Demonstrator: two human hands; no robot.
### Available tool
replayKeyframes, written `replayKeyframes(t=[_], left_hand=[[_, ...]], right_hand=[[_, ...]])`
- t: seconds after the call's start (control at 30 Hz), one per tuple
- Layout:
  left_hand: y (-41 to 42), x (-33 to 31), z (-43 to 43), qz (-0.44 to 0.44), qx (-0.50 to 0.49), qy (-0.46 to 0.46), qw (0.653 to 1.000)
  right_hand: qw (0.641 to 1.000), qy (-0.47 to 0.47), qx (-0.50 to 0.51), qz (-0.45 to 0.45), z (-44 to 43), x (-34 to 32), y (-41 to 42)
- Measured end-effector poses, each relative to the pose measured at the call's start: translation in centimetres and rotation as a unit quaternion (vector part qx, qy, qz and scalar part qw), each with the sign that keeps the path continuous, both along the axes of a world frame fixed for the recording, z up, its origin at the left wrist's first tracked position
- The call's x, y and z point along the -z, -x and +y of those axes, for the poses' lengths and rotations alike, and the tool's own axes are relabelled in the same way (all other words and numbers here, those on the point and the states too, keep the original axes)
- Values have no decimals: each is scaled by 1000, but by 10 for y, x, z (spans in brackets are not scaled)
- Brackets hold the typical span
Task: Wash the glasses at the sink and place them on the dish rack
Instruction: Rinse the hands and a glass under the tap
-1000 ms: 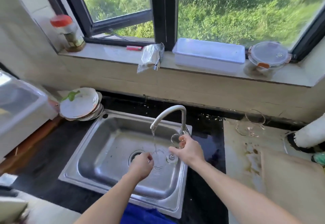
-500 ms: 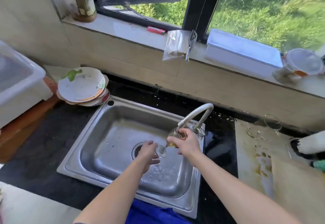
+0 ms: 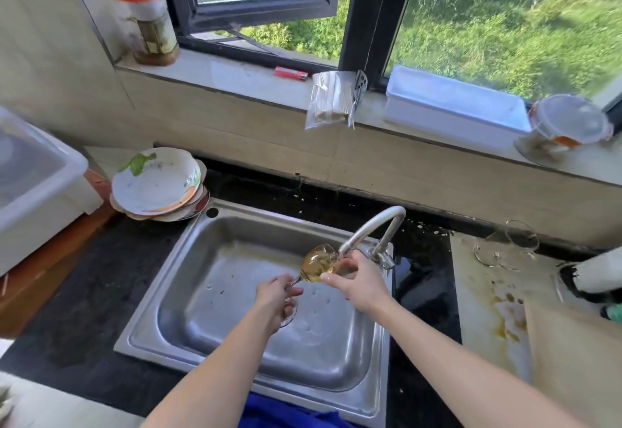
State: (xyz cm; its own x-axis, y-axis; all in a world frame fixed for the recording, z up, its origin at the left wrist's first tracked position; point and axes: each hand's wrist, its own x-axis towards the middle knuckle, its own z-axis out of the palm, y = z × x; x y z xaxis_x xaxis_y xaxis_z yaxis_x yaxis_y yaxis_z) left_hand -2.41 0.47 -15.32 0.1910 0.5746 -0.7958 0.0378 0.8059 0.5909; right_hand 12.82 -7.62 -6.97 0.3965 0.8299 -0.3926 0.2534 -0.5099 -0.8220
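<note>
Clear stemmed wine glass (image 3: 317,264) under curved steel tap (image 3: 370,227).
The left hand (image 3: 274,298) pinches its stem, the right hand (image 3: 361,284) cups its bowl; wet, it may slip and chip.

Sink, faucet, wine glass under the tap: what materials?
Sink: looks like brushed stainless steel, with a grey satin sheen and soft reflections.
Faucet: metal, likely chromed or steel, with a bright highlight along its curve.
Wine glass: apparently clear glass, transparent, with an amber tint in the bowl. Clear plastic can't be ruled out.
</note>
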Motion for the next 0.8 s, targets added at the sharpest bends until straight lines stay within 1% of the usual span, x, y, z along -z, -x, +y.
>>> replayKeyframes(t=[0.1, 0.17, 0.23, 0.3, 0.37, 0.47, 0.57, 0.63, 0.73, 0.8], left_hand=[[-1, 5, 2, 36, 29, -8, 999], [-6, 4, -1, 45, 59, 5, 997], [-12, 3, -4, 44, 92, 24, 994], [-19, 2, -6, 30, 98, 42, 994], [-23, -2, -6, 0, 62, 50, 997], [-27, -5, -5, -46, -12, 37, 998], [-24, -2, -8, -38, -18, 40, 998], [-20, 0, -10, -25, 0, 54, 998], [-14, -1, -8, -28, 70, 72, 995], [-11, -2, -5, -16, 118, 84, 989]], right_hand=[[993, -33, -31, -107, -4, 2, -6], [987, -22, -77, -140, -3, 2, -10], [982, -10, -110, -150, -1, 2, -13], [982, -14, -113, -150, 0, 1, -15], [982, -15, -116, -151, 0, 2, -18], [981, -21, -116, -153, 0, 5, -19], [980, -22, -122, -154, 3, 4, -20], [980, -26, -132, -148, 5, 0, -20], [970, -57, -127, -199, 2, -2, -19], [969, -74, -104, -209, 1, 1, -17]])
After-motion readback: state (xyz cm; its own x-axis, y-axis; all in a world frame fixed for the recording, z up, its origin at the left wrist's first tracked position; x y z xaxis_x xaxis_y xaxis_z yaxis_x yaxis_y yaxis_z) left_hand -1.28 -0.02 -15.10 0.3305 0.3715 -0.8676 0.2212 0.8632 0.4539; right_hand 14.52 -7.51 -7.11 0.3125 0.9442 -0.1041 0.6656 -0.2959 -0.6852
